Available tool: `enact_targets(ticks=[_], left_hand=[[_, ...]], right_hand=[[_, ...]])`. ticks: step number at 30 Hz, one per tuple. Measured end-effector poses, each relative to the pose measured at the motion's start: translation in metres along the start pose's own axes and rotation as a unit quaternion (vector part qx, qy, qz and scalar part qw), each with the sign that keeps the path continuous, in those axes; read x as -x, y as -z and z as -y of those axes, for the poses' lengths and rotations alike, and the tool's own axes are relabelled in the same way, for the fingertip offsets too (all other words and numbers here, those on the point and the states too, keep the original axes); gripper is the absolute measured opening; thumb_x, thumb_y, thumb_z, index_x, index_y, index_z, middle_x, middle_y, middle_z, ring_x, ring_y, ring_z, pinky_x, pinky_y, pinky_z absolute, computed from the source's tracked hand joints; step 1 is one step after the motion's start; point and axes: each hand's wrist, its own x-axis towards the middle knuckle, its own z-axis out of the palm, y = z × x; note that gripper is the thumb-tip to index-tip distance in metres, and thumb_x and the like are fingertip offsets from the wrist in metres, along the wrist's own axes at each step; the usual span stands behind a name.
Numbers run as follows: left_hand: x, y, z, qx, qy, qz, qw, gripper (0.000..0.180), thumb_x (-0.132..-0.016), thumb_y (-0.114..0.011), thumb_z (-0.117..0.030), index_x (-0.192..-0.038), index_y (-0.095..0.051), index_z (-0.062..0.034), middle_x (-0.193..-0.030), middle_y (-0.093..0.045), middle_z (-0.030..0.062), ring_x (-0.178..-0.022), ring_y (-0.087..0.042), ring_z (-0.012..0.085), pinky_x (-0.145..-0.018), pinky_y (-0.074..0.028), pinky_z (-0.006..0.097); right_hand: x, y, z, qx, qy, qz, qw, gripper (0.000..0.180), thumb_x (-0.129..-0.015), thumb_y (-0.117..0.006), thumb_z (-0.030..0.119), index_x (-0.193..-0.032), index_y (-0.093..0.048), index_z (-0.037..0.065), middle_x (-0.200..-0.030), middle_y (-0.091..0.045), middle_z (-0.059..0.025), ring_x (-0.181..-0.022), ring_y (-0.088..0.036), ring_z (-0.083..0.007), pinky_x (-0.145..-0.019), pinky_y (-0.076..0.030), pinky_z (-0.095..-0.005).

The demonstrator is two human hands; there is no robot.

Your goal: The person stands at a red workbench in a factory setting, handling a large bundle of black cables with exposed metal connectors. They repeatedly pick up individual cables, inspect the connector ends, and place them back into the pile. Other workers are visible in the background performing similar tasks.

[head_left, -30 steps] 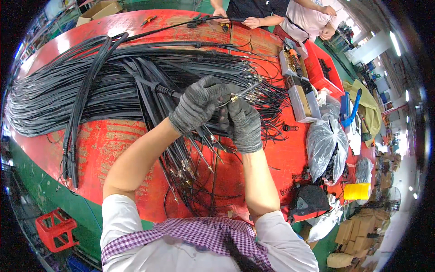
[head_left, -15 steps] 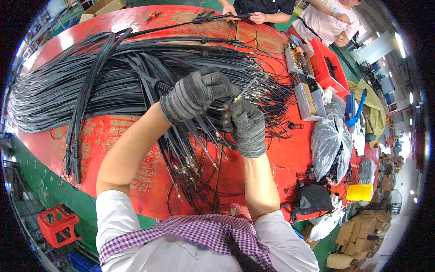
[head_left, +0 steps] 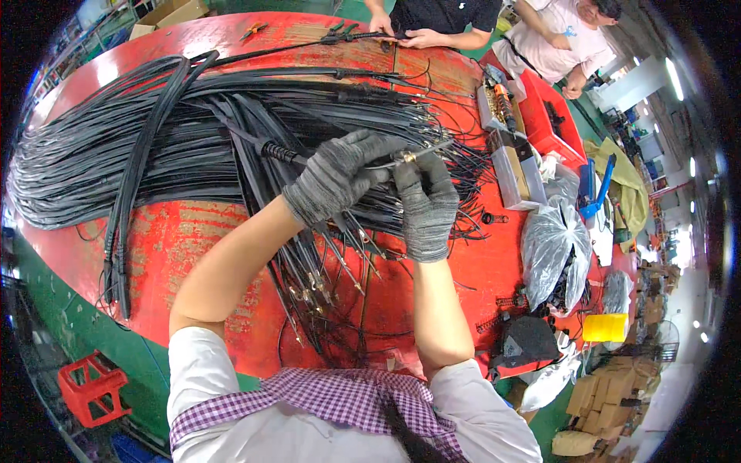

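Both my hands wear grey striped knit gloves and meet above a large bundle of black cables [head_left: 85, 166] on the red table. My left hand [head_left: 330, 177] is closed on a thin black cable that points to the right. At that cable's end, my right hand [head_left: 428, 212] pinches a small brass-coloured fitting [head_left: 409, 157] between thumb and fingers. A thin pale rod or wire sticks out past the fitting. Beside my left wrist lies a black ribbed sleeve [head_left: 279, 152]. Below my hands, loose cable ends with metal tips [head_left: 309, 289] fan out.
Clear bins of small parts [head_left: 519, 174], a red crate [head_left: 552, 116] and a blue hand tool [head_left: 596, 189] stand at the right. Nearer are a plastic bag [head_left: 554, 247] and a yellow spool [head_left: 605, 328]. Across the table, a co-worker's hands [head_left: 421, 37] handle a cable.
The fitting's protruding rod has swung from steeply upward to nearly level, pointing right. My left fingers have straightened somewhat along the cable. The view has shifted slightly.
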Motion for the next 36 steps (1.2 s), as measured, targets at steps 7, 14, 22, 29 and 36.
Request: enact_targets(ticks=[7,14,22,29,36], left_hand=[[-0.001,-0.016,-0.009,0.122,0.091,-0.077,0.985,0.048,-0.073,-0.061,-0.004,-0.118,-0.044,-0.0039,-0.111,-0.053,0.012,-0.097,-0.056,0.0223,-0.086,-0.043,0.032],[-0.003,0.02,0.008,0.02,0.045,0.079,0.996,0.026,-0.079,-0.058,-0.016,-0.103,-0.058,-0.0039,-0.096,-0.06,0.0136,-0.091,-0.057,0.0273,-0.081,-0.044,0.035],[-0.004,0.019,0.024,-0.149,0.026,0.055,0.987,0.049,-0.074,-0.063,-0.025,-0.117,-0.047,-0.0071,-0.101,-0.058,0.0153,-0.095,-0.055,0.0299,-0.083,-0.043,0.037],[-0.03,0.023,0.044,-0.391,0.003,0.022,0.92,0.022,-0.075,-0.055,-0.017,-0.096,-0.057,-0.0117,-0.088,-0.059,0.0099,-0.081,-0.057,0.0265,-0.071,-0.046,0.036],[-0.11,-0.003,0.087,-0.554,0.057,0.015,0.83,0.016,-0.077,-0.051,-0.014,-0.091,-0.057,-0.0109,-0.082,-0.057,0.0093,-0.076,-0.06,0.0264,-0.06,-0.05,0.034]], right_hand=[[-0.001,-0.001,0.002,0.02,0.009,0.043,0.999,0.021,-0.075,-0.064,0.011,-0.094,-0.063,0.003,-0.077,-0.061,-0.0045,-0.07,-0.054,-0.012,-0.067,-0.043,-0.0261],[-0.007,0.005,-0.002,0.04,0.012,0.023,0.999,0.017,-0.076,-0.063,0.011,-0.091,-0.063,0.002,-0.076,-0.062,-0.0051,-0.068,-0.054,-0.012,-0.064,-0.044,-0.0268],[-0.028,0.007,0.0,-0.027,0.0,0.034,0.999,0.019,-0.076,-0.063,0.01,-0.092,-0.062,0.001,-0.081,-0.062,-0.0048,-0.072,-0.055,-0.0113,-0.067,-0.044,-0.0254],[-0.062,0.049,-0.057,0.213,-0.205,0.436,0.85,0.043,-0.074,-0.065,0.028,-0.108,-0.056,0.003,-0.102,-0.058,-0.0177,-0.095,-0.055,-0.021,-0.084,-0.042,-0.0318],[-0.174,0.217,-0.043,0.509,-0.008,0.329,0.795,0.038,-0.08,-0.055,0.028,-0.11,-0.053,0.004,-0.108,-0.056,-0.0139,-0.099,-0.053,-0.0268,-0.081,-0.043,-0.0345]])
